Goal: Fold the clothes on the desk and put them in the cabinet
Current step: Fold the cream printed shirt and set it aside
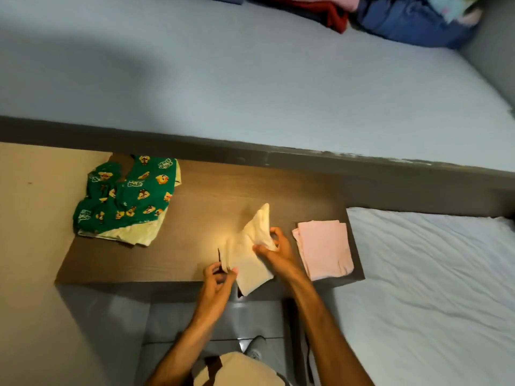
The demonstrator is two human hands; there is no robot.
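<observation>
1. Centre of the action: a small cream garment (252, 246), pale yellow-white and soft-looking, partly folded and lifted off the brown desk (195, 207) near its front edge
2. The cloth peaks into a point at the top, while its lower end hangs over the desk's front edge as a rounded flap
3. Left hand (218, 277) is pinched closed on the garment's lower left edge, thumb against fingers, with a thin dark strip of trim showing just above the grip
4. Right hand (274, 250) is curled around the right side of the same cloth, thumb and fingers closed on a bunched fold
5. Just right of the hands, a pink folded cloth (324, 250) lies flat as a neat rectangle, layered edges showing along its left side, near the desk's right end
6. Over on the left, a green printed garment (125, 196) lies loosely heaped, covered in cartoon animal faces, with a cream lining peeking out along its bottom and right edges
7. The desk surface is matte wood grain, dark brown, with a bright patch of light beside the cream cloth
8. Beyond the desk, a pale blue mattress (250, 79) carries a pile of red, blue and pink clothes (390, 18) at the far edge
9. A white wrinkled sheet (432, 288) lies to the right
</observation>
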